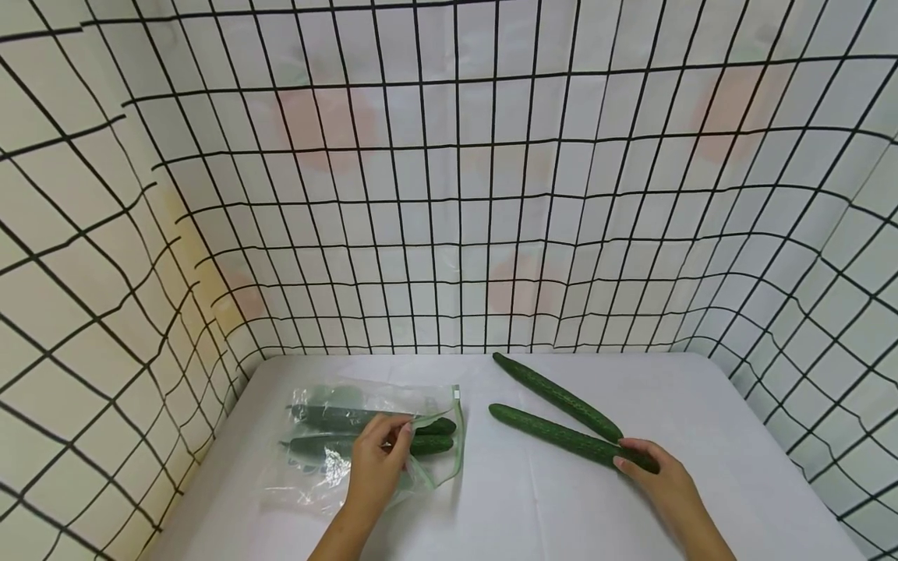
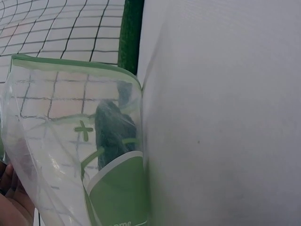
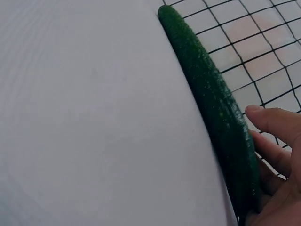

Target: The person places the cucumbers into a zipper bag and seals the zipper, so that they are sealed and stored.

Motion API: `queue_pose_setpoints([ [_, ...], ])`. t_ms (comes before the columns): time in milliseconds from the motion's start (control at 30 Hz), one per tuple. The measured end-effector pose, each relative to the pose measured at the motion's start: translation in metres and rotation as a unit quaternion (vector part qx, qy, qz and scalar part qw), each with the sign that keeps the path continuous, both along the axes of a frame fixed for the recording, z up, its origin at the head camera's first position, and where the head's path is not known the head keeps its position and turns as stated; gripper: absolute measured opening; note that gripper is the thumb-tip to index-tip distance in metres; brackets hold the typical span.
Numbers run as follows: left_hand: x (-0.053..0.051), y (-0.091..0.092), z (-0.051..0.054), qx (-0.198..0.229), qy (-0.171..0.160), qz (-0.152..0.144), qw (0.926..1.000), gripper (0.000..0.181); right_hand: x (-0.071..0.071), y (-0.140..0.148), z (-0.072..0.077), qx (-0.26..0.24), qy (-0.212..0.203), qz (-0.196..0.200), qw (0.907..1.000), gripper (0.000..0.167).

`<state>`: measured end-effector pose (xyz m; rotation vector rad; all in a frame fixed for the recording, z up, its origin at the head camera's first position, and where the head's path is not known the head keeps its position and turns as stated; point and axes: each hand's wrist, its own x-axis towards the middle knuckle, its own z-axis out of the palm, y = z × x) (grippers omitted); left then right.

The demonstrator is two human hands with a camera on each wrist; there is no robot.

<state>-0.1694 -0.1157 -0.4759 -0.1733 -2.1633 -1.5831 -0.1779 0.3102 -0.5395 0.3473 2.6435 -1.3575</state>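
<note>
The right hand (image 1: 662,471) is grasping the near end of one cucumber (image 1: 554,438) — thumb and fingers are lying on opposite sides of it — while the left hand (image 1: 379,460) is pinching the opening edge of a clear bag (image 1: 323,485). In my judgement, the person is picking up this cucumber for bagging; the next move is probably requiring a wide-held mouth and the cucumber coming leftward, tip first. Around the left hand, the bag is containing two cucumbers, a nearer one (image 1: 319,446) and a farther one (image 1: 326,419), both pointing to its mouth. Beyond the right hand, a loose cucumber (image 1: 557,395) is resting on the white table (image 1: 515,506); whether it is touching the held one, I cannot tell. Farthest from both hands, black wire mesh (image 1: 459,200) is standing.
</note>
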Motion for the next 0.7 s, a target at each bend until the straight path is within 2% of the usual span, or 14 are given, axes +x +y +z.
queue_pose_setpoints([
  [267,0.001,0.0,0.001,-0.005,0.013,-0.002,0.9999,0.014,0.0,0.0,-0.011,0.035,0.018,0.03,0.9988,0.077],
  [700,0.001,-0.001,0.002,-0.005,0.007,0.001,1.0,0.014,0.001,-0.002,-0.013,0.072,0.058,0.047,0.9946,0.069],
])
